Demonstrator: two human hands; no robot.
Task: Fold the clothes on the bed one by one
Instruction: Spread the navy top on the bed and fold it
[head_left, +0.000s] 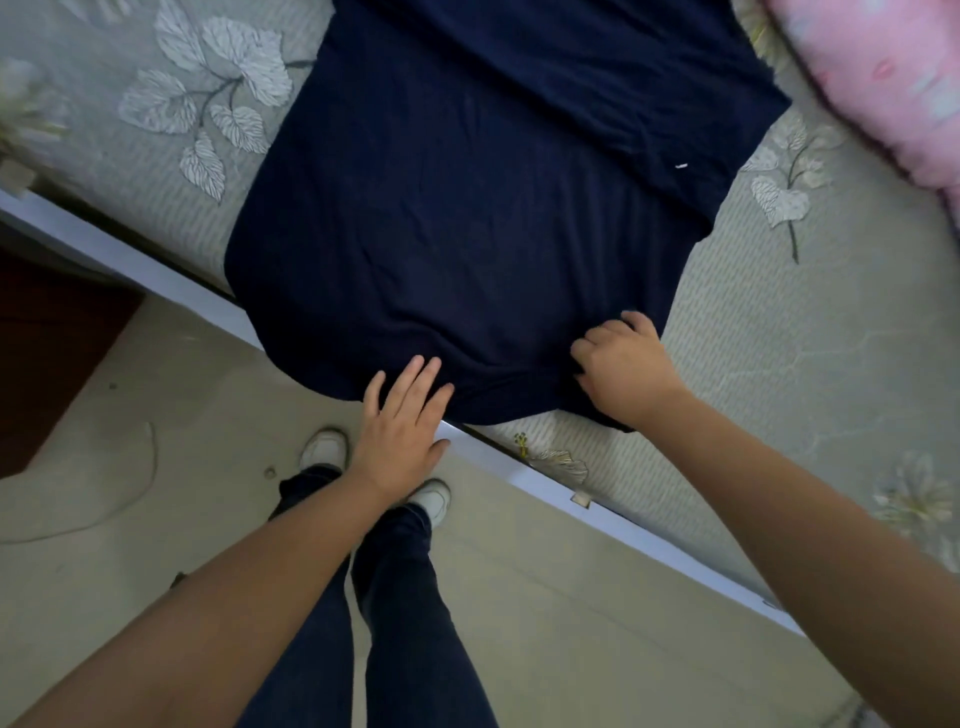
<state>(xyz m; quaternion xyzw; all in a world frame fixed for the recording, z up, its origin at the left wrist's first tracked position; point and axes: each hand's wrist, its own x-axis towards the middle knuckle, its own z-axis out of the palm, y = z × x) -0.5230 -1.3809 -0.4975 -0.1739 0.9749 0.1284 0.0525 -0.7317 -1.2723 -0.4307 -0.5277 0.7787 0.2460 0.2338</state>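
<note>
A navy blue T-shirt (467, 208) lies spread flat on the bed (779, 338), its hem hanging slightly over the bed's near edge. My left hand (402, 421) rests flat, fingers apart, on the hem at the bed edge. My right hand (623, 369) is curled with its fingers closed on the shirt's hem near its right corner. The upper part of the shirt runs out of view at the top.
The bed has a pale green sheet with a leaf print and a white frame edge (597, 514). A pink pillow (893, 78) lies at the top right. Below are the beige floor (130, 467), a cable, my legs and white shoes. Dark wooden furniture (47, 353) stands at the left.
</note>
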